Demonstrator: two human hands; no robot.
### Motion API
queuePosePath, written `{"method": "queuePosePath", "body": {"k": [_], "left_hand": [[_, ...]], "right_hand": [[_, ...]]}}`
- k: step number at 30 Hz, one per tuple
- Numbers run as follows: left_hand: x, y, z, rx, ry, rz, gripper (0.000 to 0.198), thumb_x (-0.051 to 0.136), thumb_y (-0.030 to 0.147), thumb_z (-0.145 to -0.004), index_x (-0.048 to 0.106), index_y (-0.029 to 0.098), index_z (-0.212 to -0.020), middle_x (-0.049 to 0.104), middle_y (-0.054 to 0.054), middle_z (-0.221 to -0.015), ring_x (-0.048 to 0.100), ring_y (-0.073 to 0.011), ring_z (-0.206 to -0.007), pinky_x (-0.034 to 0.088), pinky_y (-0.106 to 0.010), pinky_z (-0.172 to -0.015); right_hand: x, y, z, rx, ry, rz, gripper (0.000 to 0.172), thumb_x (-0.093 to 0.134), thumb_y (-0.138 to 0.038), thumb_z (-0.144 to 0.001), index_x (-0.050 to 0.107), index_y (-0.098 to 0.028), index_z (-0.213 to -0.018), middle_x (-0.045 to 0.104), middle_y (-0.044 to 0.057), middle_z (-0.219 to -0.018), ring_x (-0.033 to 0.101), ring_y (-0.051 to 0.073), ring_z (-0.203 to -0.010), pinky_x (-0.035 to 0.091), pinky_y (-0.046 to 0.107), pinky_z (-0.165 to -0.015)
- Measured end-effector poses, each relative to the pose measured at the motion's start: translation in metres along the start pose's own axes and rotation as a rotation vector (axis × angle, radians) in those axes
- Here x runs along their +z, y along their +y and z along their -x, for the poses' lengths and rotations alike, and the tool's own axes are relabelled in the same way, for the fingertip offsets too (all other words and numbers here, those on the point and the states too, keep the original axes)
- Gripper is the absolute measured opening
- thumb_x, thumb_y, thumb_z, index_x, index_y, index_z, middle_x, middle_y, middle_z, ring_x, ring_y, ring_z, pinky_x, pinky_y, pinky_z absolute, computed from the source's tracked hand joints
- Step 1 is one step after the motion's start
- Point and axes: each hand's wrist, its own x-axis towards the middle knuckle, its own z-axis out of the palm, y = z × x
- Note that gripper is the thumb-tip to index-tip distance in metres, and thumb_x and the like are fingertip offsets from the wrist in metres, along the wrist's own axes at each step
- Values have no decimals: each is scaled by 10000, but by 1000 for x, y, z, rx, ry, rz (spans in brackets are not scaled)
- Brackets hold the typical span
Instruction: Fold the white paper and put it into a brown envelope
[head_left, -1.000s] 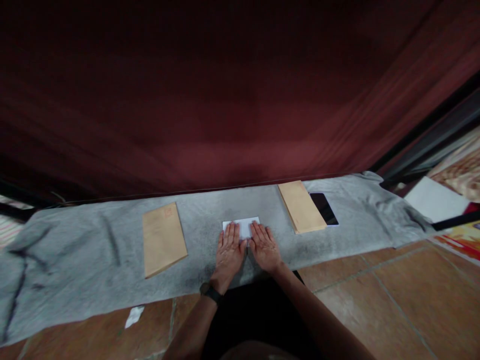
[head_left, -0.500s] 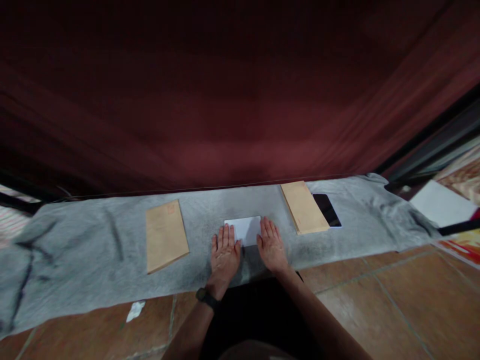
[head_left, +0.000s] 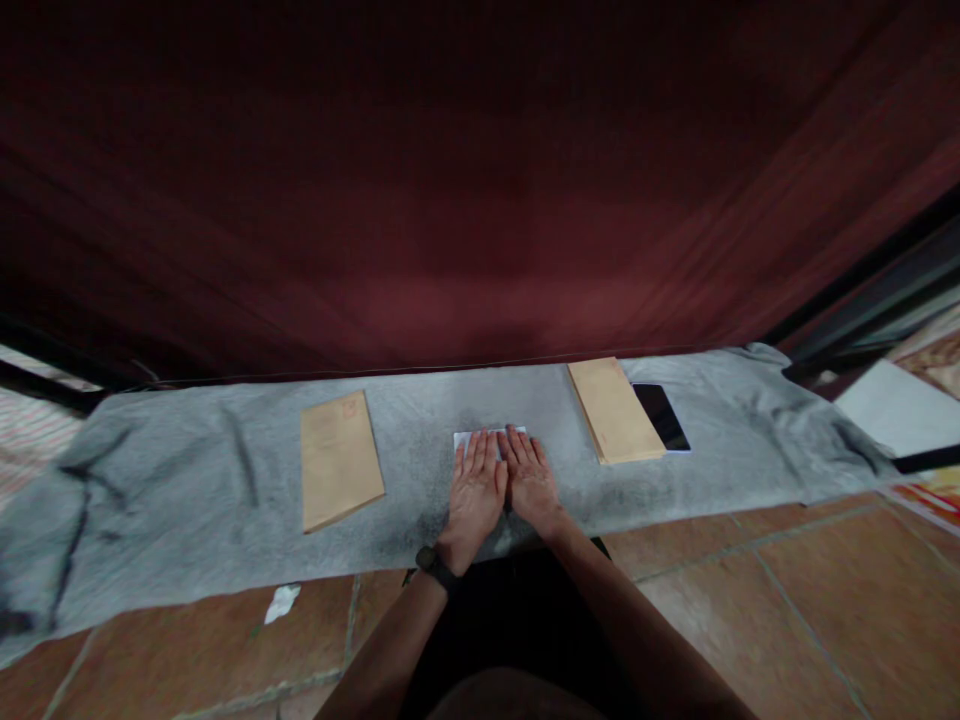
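Observation:
A folded white paper point(head_left: 463, 439) lies on a grey cloth point(head_left: 187, 490) spread over the floor. My left hand point(head_left: 477, 492) and my right hand point(head_left: 529, 482) rest flat on the paper side by side, fingers stretched out and touching each other, so only its far edge shows. A dark watch sits on my left wrist.
A brown envelope point(head_left: 339, 459) lies left of my hands; a stack of brown envelopes point(head_left: 614, 410) and a dark phone point(head_left: 661, 416) lie to the right. A dark red curtain point(head_left: 480, 200) hangs behind the cloth. A white paper scrap point(head_left: 282, 602) sits on the tiled floor.
Half a second ago my hands were apart at the paper's near edge; now they have come together and slid forward over it, covering most of the sheet.

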Motion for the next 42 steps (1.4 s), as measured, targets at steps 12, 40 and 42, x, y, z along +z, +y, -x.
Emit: {"method": "queuePosePath", "body": {"k": [12, 40, 42], "left_hand": [[10, -16, -11, 61, -95, 40, 625, 304, 446, -1018, 290, 121, -1552, 316, -113, -1614, 204, -228, -1520, 166, -453, -1242], [-5, -42, 17, -145, 33, 169, 591, 367, 366, -987, 391, 69, -1497, 381, -176, -1568, 310, -276, -1481, 239, -498, -1216], [-8, -41, 18, -221, 60, 358, 574, 429, 336, -960, 418, 95, -1481, 403, -159, -1562, 353, -274, -1459, 278, -488, -1205]], "right_hand": [[0, -1, 0, 26, -24, 3, 562, 378, -217, -994, 329, -149, -1550, 348, 126, -1592, 299, 291, -1470, 216, 511, -1190], [-8, -8, 42, -47, 73, -56, 532, 405, -315, -1019, 390, -125, -1516, 382, 129, -1574, 348, 242, -1455, 286, 441, -1193], [-8, -16, 44, -53, 52, -59, 540, 432, -335, -1012, 404, -126, -1510, 411, 128, -1556, 368, 235, -1446, 282, 432, -1197]]}}
